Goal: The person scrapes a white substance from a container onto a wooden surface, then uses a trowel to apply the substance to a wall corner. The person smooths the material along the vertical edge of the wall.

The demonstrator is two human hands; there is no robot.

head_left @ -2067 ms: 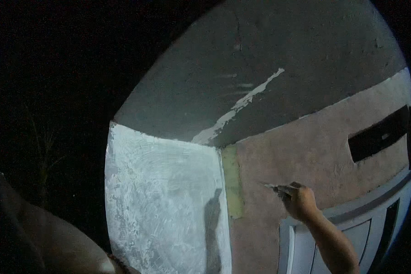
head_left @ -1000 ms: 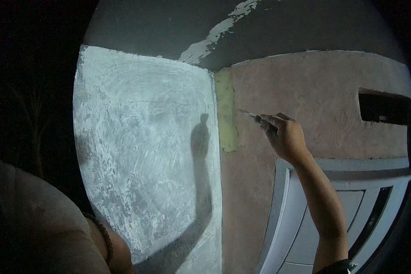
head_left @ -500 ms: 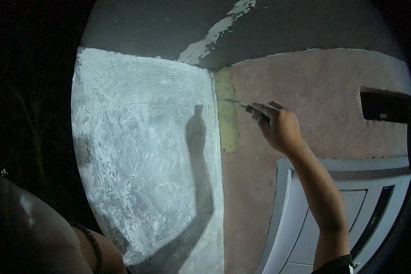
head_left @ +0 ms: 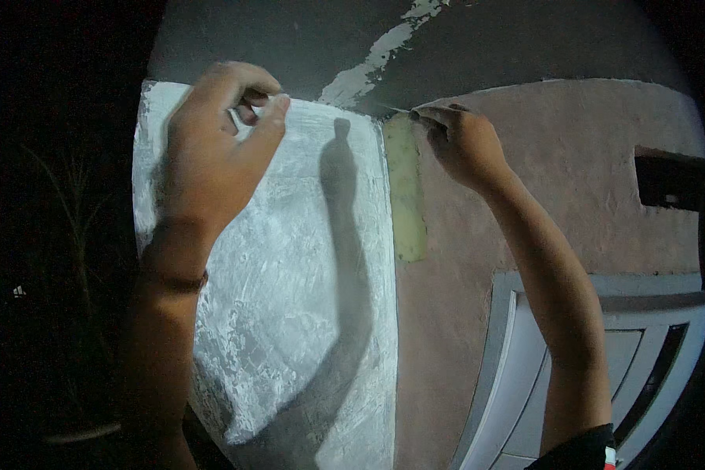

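Note:
My right hand [head_left: 466, 145] is raised to the inner corner, its fingers closed round the handle of a putty knife [head_left: 399, 109]. The thin blade shows nearly edge-on, pointing left near the ceiling line; whether it touches is unclear. Just below it, a yellowish strip [head_left: 407, 196] runs down the pinkish-brown wall [head_left: 454, 235] beside the corner. In front of the white-smeared wall [head_left: 274, 305], my left hand [head_left: 227, 141] is up with curled fingers, thumb tip close to the index fingertip. Anything pinched there is too small to make out.
A dark grey ceiling [head_left: 251, 47] carries a rough whitish streak [head_left: 376, 63] leading to the corner. At the right are a rectangular wall opening [head_left: 666, 180] and a pale framed door [head_left: 517, 384]. My arm's shadow lies on the white wall. Dark plants [head_left: 74, 204] stand far left.
My left hand has risen from the lower left to the top of the white wall. My right hand has moved up with the putty knife, from the yellowish strip's middle to its top.

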